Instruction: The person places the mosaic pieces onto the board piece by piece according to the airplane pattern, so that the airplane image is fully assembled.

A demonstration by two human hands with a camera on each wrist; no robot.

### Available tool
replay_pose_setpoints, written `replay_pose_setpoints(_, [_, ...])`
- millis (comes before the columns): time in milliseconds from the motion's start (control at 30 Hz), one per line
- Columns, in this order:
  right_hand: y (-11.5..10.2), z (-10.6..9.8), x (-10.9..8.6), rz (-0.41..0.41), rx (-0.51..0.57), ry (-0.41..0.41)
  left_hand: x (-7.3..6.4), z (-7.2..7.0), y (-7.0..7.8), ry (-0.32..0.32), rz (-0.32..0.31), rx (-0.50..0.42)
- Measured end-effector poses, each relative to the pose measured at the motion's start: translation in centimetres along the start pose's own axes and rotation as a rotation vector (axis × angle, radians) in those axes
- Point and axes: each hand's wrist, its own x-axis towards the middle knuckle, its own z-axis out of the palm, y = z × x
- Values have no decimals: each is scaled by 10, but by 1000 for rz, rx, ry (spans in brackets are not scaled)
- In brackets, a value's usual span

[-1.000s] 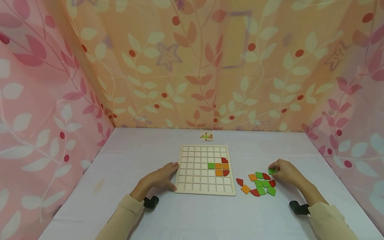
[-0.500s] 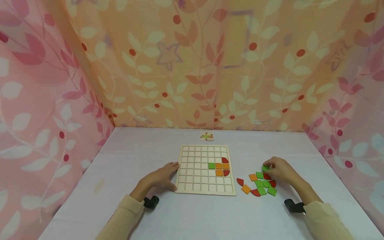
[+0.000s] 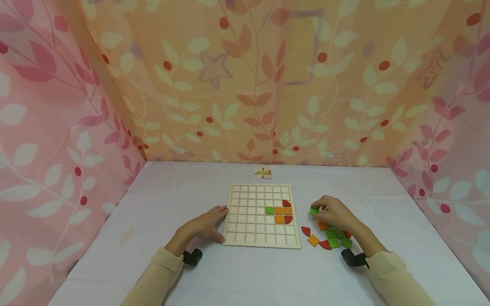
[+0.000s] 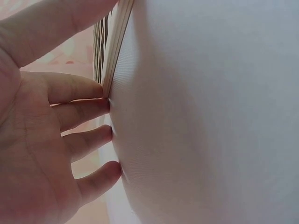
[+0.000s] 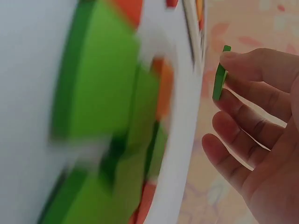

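Note:
Between thumb and fingers my right hand (image 3: 334,212) pinches a green square tile (image 5: 220,77), lifted off the table to the right of the board. A wooden grid board (image 3: 249,225) lies in the middle, bearing one green square (image 3: 269,210), several orange squares (image 3: 279,219) and two red quarter-circle tiles (image 3: 286,203) at its right side. My left hand (image 3: 203,223) rests at the board's left edge, fingers spread and fairly straight, thumb near the front corner. In the left wrist view fingertips (image 4: 103,91) touch the board's edge.
Loose green, orange and red tiles lie right of the board, among them an orange square (image 3: 313,240) and a red quarter circle (image 3: 306,231); my right hand covers part of them. A small picture card (image 3: 263,172) lies behind the board. Patterned cloth (image 3: 214,106) hangs behind the table.
My right hand has moved left with the green square tile, from the far right of the loose tiles toward the board. The left hand and the board have stayed put.

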Motion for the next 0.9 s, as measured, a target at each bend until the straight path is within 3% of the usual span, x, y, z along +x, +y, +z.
replay_pose_setpoints(433, [-48,19,21,-137,15,-50,1,1,-1,-2,-2,-17])
replay_pose_setpoints(900, [-73,42,37,-266,-62,-104,0,1,0,1,-7,-9])
